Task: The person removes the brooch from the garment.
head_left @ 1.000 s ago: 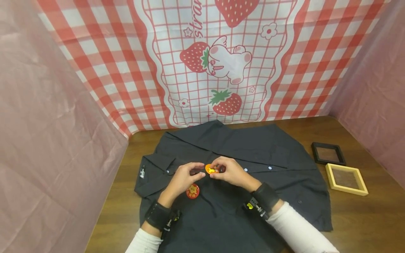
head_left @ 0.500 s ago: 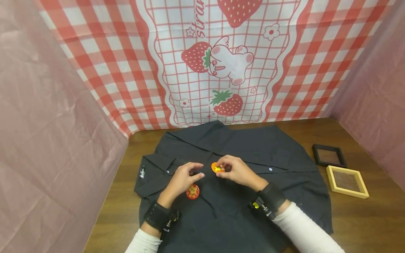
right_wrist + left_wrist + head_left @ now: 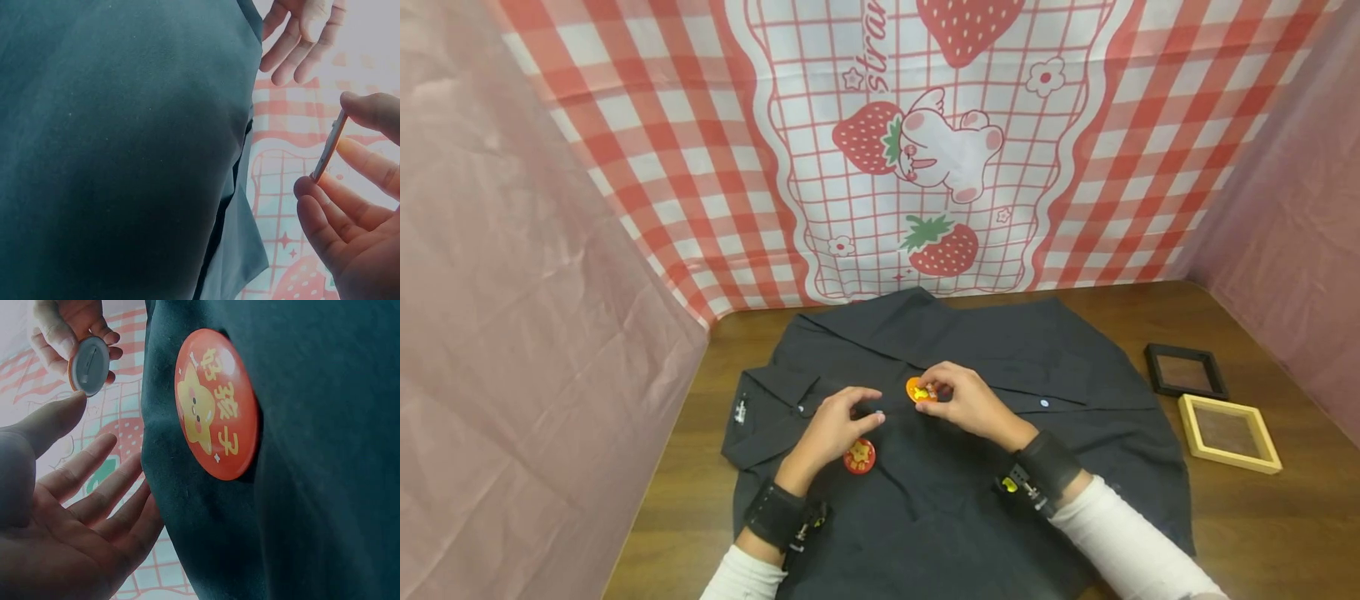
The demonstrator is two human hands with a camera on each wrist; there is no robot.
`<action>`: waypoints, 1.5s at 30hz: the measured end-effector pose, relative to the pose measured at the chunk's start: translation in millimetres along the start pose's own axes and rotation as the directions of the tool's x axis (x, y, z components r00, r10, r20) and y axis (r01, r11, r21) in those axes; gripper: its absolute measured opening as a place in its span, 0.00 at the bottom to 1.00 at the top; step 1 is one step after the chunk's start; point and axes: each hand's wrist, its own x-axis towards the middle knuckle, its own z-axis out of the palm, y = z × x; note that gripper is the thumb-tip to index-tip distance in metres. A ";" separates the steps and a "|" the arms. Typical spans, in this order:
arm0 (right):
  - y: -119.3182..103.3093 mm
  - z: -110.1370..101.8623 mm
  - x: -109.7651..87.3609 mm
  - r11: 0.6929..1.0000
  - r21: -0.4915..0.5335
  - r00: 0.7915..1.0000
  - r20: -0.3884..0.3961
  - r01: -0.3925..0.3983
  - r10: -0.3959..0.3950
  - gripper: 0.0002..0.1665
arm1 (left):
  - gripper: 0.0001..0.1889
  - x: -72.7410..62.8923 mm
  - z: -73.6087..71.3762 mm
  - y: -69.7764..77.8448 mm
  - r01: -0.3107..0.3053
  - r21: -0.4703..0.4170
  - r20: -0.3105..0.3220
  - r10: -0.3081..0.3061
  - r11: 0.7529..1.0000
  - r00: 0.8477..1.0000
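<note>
Head cam: soft, fairly even light; dark shirt (image 3: 880, 533) reads near-black, folds low-contrast. Print on orange badge (image 3: 913, 389) is small + mushy. Wide-angle stretch, pink drapes (image 3: 550, 292) leaning out at L & R.

L wrist cam: cool teal cast, far checked backdrop (image 3: 125, 356) washed out, white glare spot on red badge (image 3: 206, 419), left hand (image 3: 81, 519) palm dim.

R wrist cam: far R blown out pinkish-white, backlit; right hand (image 3: 356, 231) shows warm glow at fingers; shirt in deep shade w/ pale specks.

A glossy red button badge (image 3: 217, 405) lies on a matt cloth shirt (image 3: 1000, 333); an orange pin badge (image 3: 90, 365) shows metallic-looking backing.
</note>
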 end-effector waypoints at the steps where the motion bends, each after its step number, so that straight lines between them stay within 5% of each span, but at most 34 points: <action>1: 0.0 -0.3 0.1 1.000 -0.002 1.000 -0.005 0.000 0.000 0.16 | 0.18 0.1 -0.3 -0.2 0.002 0.005 -0.001 -0.002 1.000 1.000; 45: 14.8 -36.4 -16.6 0.991 -0.103 0.983 -0.171 -0.081 0.062 0.15 | 0.21 2.0 2.4 -5.6 -0.012 0.072 0.033 0.009 0.997 0.999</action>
